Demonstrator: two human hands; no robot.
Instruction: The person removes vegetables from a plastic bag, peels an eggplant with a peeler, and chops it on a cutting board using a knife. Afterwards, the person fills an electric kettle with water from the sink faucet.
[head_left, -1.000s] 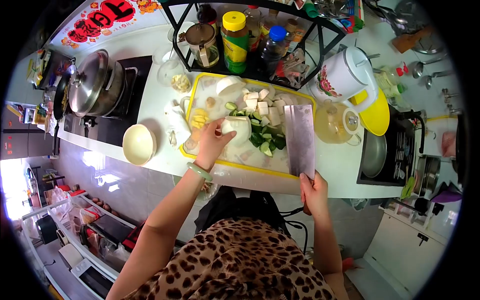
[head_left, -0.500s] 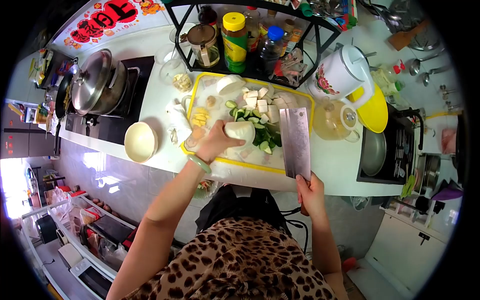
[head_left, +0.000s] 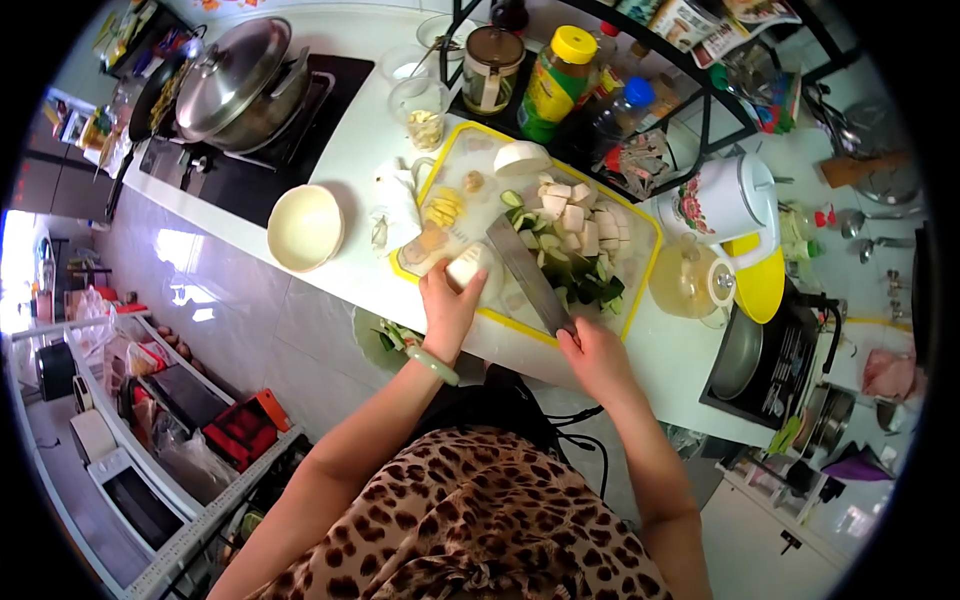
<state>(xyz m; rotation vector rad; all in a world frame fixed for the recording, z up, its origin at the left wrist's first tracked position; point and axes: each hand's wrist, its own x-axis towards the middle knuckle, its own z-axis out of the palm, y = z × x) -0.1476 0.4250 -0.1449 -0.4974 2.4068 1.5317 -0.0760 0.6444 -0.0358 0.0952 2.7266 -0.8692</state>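
My left hand (head_left: 450, 305) grips a white vegetable piece (head_left: 468, 266) near the front left of the yellow-rimmed cutting board (head_left: 500, 318). The handle of a broad cleaver (head_left: 530, 277) is in my right hand (head_left: 592, 355). Its blade lies between the held piece and the cut food, beside green cucumber pieces (head_left: 585, 280). White cubes (head_left: 575, 215) are heaped behind the cucumber. Another white chunk (head_left: 521, 158) rests at the board's back edge. Yellow slices (head_left: 443, 208) lie at the left of the board.
A cream bowl (head_left: 305, 228) and a white cloth (head_left: 395, 208) are left of the board. Farther left, a lidded pot (head_left: 240, 85) sits on the stove. A black rack (head_left: 690, 80) with jars stands behind; a glass pitcher (head_left: 688, 280) is at the right.
The view has turned, so the scene appears rotated. The cleaver has moved left across the board and now slants beside the cucumber. My left hand has closed around the white piece.
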